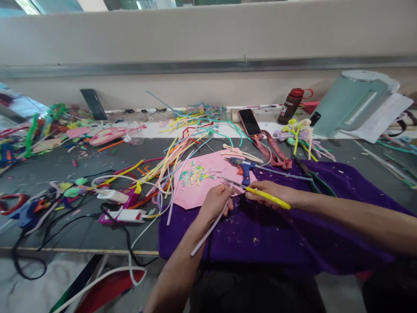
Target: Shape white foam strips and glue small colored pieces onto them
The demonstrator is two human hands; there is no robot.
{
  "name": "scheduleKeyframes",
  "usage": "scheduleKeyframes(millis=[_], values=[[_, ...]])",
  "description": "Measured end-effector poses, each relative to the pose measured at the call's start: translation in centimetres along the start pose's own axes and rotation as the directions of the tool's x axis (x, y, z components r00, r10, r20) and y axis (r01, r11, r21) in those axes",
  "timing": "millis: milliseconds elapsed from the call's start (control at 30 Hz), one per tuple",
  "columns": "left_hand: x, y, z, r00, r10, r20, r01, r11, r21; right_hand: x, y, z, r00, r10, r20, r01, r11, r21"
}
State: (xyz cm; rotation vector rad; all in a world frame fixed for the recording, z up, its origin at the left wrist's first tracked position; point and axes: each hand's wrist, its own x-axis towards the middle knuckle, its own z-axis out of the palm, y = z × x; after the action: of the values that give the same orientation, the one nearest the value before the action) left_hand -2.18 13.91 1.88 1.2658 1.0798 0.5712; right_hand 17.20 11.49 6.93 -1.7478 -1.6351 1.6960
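Observation:
Over the front edge of a pink sheet (192,198), my left hand (217,201) pinches a pale lilac pipe cleaner (208,234), whose long end hangs down toward my forearm. My right hand (263,191) is closed on yellow-handled scissors (270,198), their blades pointing left near the pipe cleaner's upper end. Whether the blades touch it I cannot tell. Short cut pieces (195,174) in yellow, teal and pink lie on the sheet. Just behind my right hand, a blue glue gun (245,169) rests on the sheet's right side.
A purple cloth (260,243) covers the table's front. Long pipe cleaners (163,161) and a power strip (124,213) with cords lie left. Pliers (314,178) lie right. Behind stand a phone (249,122), a bottle (289,106) and a mint kettle (352,104).

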Motion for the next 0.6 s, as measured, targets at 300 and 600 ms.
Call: scheduleKeyframes(millis=[300,600], values=[[0.0,1.0,0.0,0.996,0.035,-0.087,-0.052,0.978,-0.2,-2.9,0.5,0.0,0.998,-0.053,0.034,0.052,0.998,0.033],[-0.1,1.0,-0.1,1.0,0.014,-0.025,-0.019,0.978,-0.207,-2.6,-0.3,1.8,0.988,-0.109,0.109,0.093,0.985,0.143]])
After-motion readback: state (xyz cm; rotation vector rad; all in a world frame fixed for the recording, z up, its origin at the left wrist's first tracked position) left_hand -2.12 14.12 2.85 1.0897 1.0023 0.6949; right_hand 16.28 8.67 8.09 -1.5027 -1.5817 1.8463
